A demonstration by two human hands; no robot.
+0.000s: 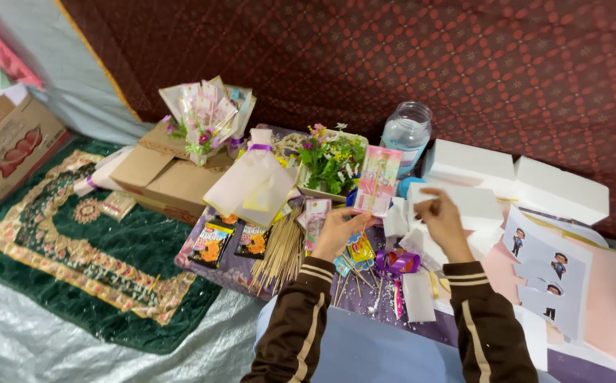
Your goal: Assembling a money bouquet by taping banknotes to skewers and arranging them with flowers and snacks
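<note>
Pink packet on a stick, held up over a cluttered craft spread

Pink packet (377, 179), flat and cellophane-wrapped, fixed to a thin stick, raised upright above the purple cloth (231, 273). Gripped from below by the left hand (336, 230), fingers closed on the stick. Right hand (441, 216) just beside it, fingertips pinched together; whether anything sits between them cannot be told. Directly behind, small tray of artificial flowers (331, 159) and clear plastic jar (407, 131). Underneath, loose bamboo skewers (280, 257), snack packets (212, 245), purple ribbon (396, 262). Further right, white foam blocks (521, 177) and sheet of cartoon figure cut-outs (552, 273). Further left, cardboard box (163, 177) bearing a wrapped bouquet (205, 113), then green patterned rug (81, 262).
</note>
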